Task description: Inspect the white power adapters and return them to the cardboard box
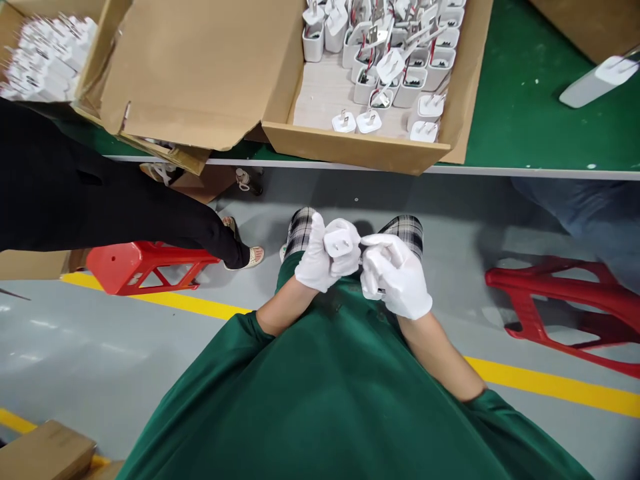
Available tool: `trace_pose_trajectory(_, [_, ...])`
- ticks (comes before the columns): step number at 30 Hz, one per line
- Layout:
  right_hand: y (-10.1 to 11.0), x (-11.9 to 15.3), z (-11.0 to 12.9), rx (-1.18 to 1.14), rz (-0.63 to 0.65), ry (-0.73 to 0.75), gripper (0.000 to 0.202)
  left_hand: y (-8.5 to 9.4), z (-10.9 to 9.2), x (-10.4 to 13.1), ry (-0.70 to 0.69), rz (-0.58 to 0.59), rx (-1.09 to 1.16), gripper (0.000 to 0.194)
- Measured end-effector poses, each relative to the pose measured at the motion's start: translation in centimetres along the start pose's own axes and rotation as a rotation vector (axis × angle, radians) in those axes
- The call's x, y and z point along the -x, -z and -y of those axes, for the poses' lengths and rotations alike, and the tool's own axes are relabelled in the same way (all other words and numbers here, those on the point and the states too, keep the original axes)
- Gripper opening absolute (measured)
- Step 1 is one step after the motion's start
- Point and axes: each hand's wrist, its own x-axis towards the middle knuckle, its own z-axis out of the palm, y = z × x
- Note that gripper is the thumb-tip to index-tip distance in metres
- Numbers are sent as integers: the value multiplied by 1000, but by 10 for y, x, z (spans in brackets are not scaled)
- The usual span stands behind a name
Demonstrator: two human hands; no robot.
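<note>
White-gloved, my left hand [320, 260] is closed round a white plug charger [339, 243], whose two prongs face up toward me. Beside it on the right, my right hand [395, 273], also gloved, has curled fingers, with the index finger pointing at the charger. A small dark bit shows under those curled fingers; what it belongs to is hidden. Both hands are above my lap, short of the table edge. Beyond them, an open cardboard box [350, 143] holds several white charger housings [413, 87], many with loose prong caps and red wires.
A second box [90, 80] at the left holds many white plug parts. One white charger [595, 83] lies on the green table [520, 100]. Red stools [125, 267] stand on both sides. A person in black trousers [150, 207] is at my left.
</note>
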Motion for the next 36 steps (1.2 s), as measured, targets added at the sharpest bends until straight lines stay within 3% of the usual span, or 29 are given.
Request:
trace_pose_trajectory(4, [4, -4, 11, 581, -62, 368, 56, 1, 1, -5, -57, -51, -187, 75])
trace_pose_trajectory(6, [4, -10, 25, 878, -19, 526, 56, -1, 0, -6, -47, -111, -256, 76])
trace_pose_trajectory(8, [3, -16, 40, 1071, 54, 587, 47, -3, 1, -7, -21, -171, -300, 77])
trace_pose_trajectory(14, [1, -28, 51, 1203, 78, 647, 26, 3, 0, -8, -14, -181, -468, 81])
trace_pose_trajectory(18, [2, -33, 50, 1292, 39, 651, 27, 15, -12, -7, -110, -168, -677, 84])
trace_pose_trajectory(21, [1, -35, 52, 1392, 39, 617, 27, 18, -22, -5, -89, -145, -749, 87])
trace_pose_trajectory(27, [-4, -40, 57, 1501, 51, 521, 31, 5, -32, 0, -103, -110, -817, 70])
trace_pose_trajectory(36, [-12, -41, 64, 1533, 77, 448, 35, 1, -39, 1, -50, -197, -747, 54])
